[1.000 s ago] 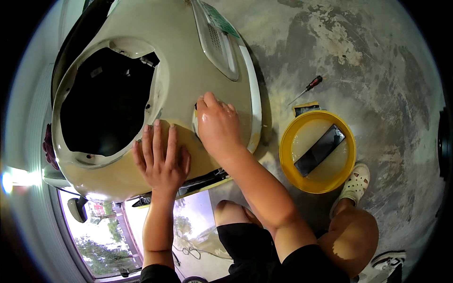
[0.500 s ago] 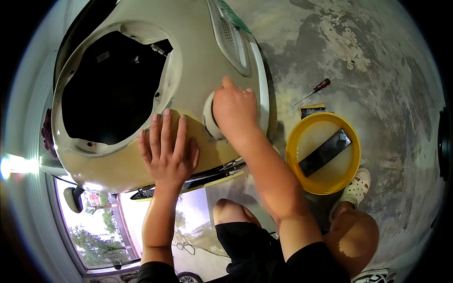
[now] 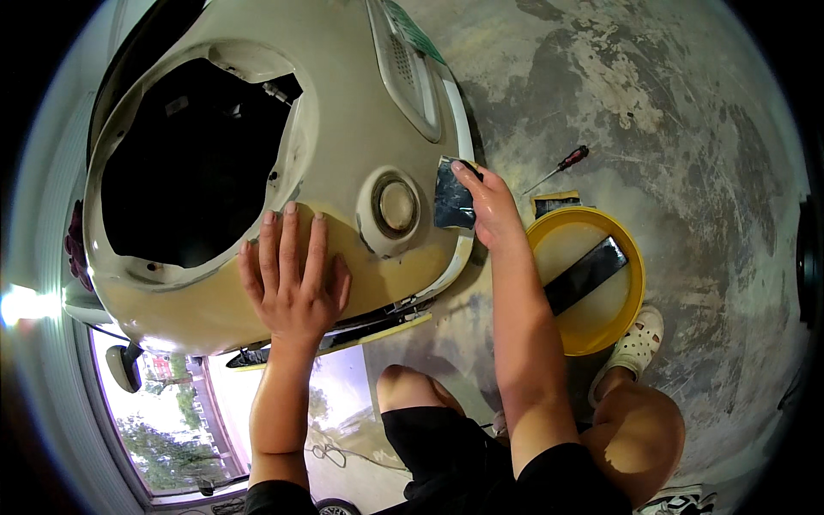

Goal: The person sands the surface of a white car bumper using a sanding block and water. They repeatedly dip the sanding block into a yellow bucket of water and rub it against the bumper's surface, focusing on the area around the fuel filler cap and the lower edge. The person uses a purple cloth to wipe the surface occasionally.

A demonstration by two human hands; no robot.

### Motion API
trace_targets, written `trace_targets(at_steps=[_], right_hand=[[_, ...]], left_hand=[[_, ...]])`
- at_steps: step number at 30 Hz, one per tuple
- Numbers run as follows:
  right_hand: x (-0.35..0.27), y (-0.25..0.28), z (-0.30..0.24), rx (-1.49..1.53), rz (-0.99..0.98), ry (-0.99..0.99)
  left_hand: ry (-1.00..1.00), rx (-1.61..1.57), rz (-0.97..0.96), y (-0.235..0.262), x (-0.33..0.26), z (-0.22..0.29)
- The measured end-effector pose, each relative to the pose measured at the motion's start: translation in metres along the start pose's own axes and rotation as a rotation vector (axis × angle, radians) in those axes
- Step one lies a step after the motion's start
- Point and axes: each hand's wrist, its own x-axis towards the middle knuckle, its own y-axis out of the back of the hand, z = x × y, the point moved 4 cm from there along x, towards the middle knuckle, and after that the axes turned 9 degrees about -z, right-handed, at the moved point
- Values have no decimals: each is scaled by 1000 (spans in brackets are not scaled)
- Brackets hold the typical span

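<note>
My left hand [image 3: 297, 292] lies flat on the olive-beige car body panel [image 3: 336, 120], its fingers spread below the big dark opening. A dark, wet-looking sheet of sandpaper [image 3: 453, 199] is pinched between the thumb and fingers of my right hand [image 3: 493, 204]. That hand is at the panel's right edge; whether the sheet touches the edge I cannot tell. Between my hands, a round recess [image 3: 396, 206] with a raised rim shows in the panel. Yellowish patches surround my left hand and the lower panel.
On the concrete floor to the right stands a yellow basin [image 3: 635, 296] of cloudy water, with a long black block [image 3: 587, 275] slanting in it. A folded dark-and-tan piece [image 3: 556, 202] lies by its far rim. Farther off is a screwdriver [image 3: 558, 167].
My right hand has come off the round recess and moved right, so the sandpaper now shows. My left hand stays flat on the panel; the whole view has shifted slightly.
</note>
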Motion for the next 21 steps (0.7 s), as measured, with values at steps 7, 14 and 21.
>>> trace_targets(at_steps=[7,14,21], right_hand=[[-2,-28,-19,-293,-176,110],[19,-36,-34,-759,-291,372],[24,-32,-18,-676,-236,229]], left_hand=[[0,-53,-15,-2,-3,0],[5,-49,-6,-2,0,0],[12,-34,-20,-2,-2,0]])
